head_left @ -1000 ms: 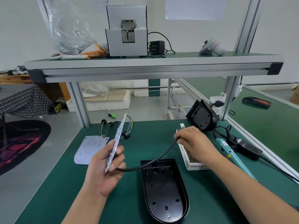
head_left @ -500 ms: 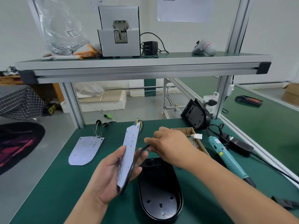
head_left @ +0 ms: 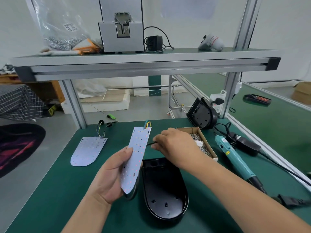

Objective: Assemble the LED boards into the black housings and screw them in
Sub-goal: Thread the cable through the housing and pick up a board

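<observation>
Since a second ago the white, tongue-shaped LED board point(head_left: 136, 158) has turned from edge-on to face up towards the camera, and the right hand point(head_left: 175, 145) has come in from beside the screw box to the board's right edge. The left hand point(head_left: 109, 179) grips the board's lower half, thumb on its face and fingers curled behind it, holding it tilted above the green table mat point(head_left: 67, 190). Coloured wires point(head_left: 147, 124) leave the board's top end. The right hand's fingertips pinch a thin black cable point(head_left: 149, 144) just beside the board.

The oval black plastic housing point(head_left: 165, 190) lies open side up on the mat, just right of the held board and under the right forearm. Whether the board's lower tip touches the housing's rim cannot be told.

A second white LED board point(head_left: 89, 150) lies flat on the mat to the left, well apart. A second black housing point(head_left: 201, 113) leans upright near the right frame post. An open cardboard box point(head_left: 187, 129) of small screws sits behind the right hand, and a teal electric screwdriver point(head_left: 234, 155) lies to its right.
</observation>
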Demonstrator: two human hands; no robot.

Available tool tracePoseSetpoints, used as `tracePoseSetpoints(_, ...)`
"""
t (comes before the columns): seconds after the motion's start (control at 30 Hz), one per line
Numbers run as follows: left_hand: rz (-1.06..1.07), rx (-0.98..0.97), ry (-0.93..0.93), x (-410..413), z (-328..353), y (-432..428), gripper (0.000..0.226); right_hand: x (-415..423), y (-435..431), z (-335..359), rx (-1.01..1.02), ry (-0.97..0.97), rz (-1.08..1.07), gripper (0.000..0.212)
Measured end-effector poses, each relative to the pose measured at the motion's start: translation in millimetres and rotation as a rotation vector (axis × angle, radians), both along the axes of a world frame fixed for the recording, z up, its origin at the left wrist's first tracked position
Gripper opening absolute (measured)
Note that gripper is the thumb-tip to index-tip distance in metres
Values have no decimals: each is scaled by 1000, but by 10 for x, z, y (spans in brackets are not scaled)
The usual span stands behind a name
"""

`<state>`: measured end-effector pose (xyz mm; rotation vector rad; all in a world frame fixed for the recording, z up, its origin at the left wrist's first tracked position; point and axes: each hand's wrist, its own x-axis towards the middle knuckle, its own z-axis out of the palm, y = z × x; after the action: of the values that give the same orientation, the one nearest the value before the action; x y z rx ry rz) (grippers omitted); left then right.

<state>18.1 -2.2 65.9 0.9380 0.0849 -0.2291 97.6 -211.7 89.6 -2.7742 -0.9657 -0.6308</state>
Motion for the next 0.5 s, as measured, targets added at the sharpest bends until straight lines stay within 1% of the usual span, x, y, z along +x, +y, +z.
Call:
tracePoseSetpoints(0.13,138,35,27,57,-13,31,19,94,-366,1,-179,58,-109,32)
tracePoseSetpoints(0.17,168,41,30,76,-28,44,19,99,-494,-1,-184,102,-118,29)
tracePoseSetpoints(0.23,191,54,25,109,-62,46,24,49,-681,-10,-108,220,-146,21)
tracePoseSetpoints(0.3,189,74,12,118,-95,18,24,-19,-742,-46,-9,258,-181,16)
tracePoseSetpoints(0.33,200,80,7,122,-113,7,22,-37,-743,-72,67,270,-184,19)
tracePoseSetpoints(0.37,219,81,5,125,-130,-2,19,-47,-731,-95,186,307,-172,23)
tracePoseSetpoints(0.4,239,78,4,132,-144,-2,17,-56,-709,-107,350,373,-150,25)
tracePoseSetpoints(0.5,264,88,-2,155,-181,-13,20,-101,-546,-138,847,681,-50,20)
